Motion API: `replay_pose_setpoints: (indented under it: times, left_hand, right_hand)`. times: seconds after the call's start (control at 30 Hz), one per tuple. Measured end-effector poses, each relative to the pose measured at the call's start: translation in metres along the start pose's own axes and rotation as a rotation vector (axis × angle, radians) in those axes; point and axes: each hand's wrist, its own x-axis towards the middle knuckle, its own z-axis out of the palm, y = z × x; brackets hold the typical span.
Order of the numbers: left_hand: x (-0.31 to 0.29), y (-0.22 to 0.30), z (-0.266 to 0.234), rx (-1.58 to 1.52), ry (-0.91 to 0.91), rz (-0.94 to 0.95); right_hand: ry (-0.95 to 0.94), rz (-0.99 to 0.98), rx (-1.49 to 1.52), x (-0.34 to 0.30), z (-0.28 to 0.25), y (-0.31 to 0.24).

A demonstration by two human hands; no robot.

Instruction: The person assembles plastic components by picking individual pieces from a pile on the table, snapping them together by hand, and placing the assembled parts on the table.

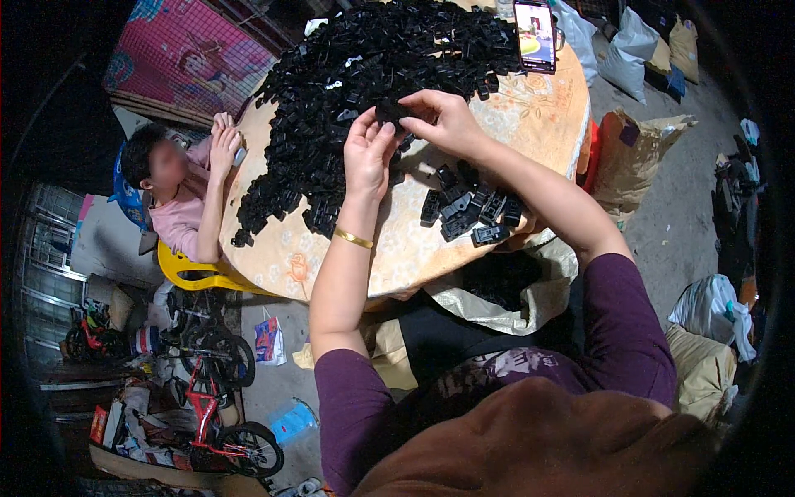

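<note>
Between my two hands, above the table, is a small black plastic part (389,113). The fingers of my left hand (368,153) pinch it from the left, a gold bangle round that wrist. My right hand (443,124) grips its other side with thumb and forefinger. Much of the part hides behind my fingers. A large heap of similar black plastic parts (331,108) spreads across the far and left side of the round table (397,257). A smaller group of black parts (472,205) lies apart from it, just below my right forearm.
An open sack (555,273) holding black pieces sits at the table's near edge. A phone (535,37) stands at the far right. On the left a person in pink (186,195) leans on the table. Paper sacks (633,161) stand right; a red bicycle (207,402) is lower left.
</note>
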Motion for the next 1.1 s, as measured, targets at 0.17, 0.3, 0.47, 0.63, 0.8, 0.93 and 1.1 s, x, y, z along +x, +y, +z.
replay_pose_setpoints:
  times: [0.17, 0.3, 0.47, 0.63, 0.8, 0.93, 1.1]
  left_hand:
    - [-0.004, 0.003, 0.008, 0.034, -0.026, 0.01]
    - [-0.004, 0.004, 0.007, -0.039, -0.033, 0.002]
    - [-0.003, 0.003, 0.001, 0.07, -0.025, -0.013]
    - [-0.005, 0.004, 0.009, 0.091, -0.017, 0.041]
    - [-0.006, -0.001, 0.008, 0.147, -0.043, 0.084]
    - [-0.008, -0.002, 0.01, 0.195, 0.015, 0.03]
    - [-0.008, 0.005, 0.021, 0.109, 0.082, 0.026]
  right_hand:
    - [0.032, -0.021, -0.057, -0.001, -0.001, -0.005]
    - [0.055, 0.033, 0.152, 0.0, -0.001, -0.012]
    - [-0.014, -0.063, -0.135, 0.0, -0.002, -0.009]
    - [0.041, 0.004, -0.009, -0.001, 0.001, -0.009]
    - [0.021, -0.24, -0.258, -0.001, -0.003, -0.011]
    - [-0.036, -0.344, -0.339, -0.003, 0.002, -0.01]
    - [-0.019, -0.065, 0.095, 0.009, -0.012, 0.009]
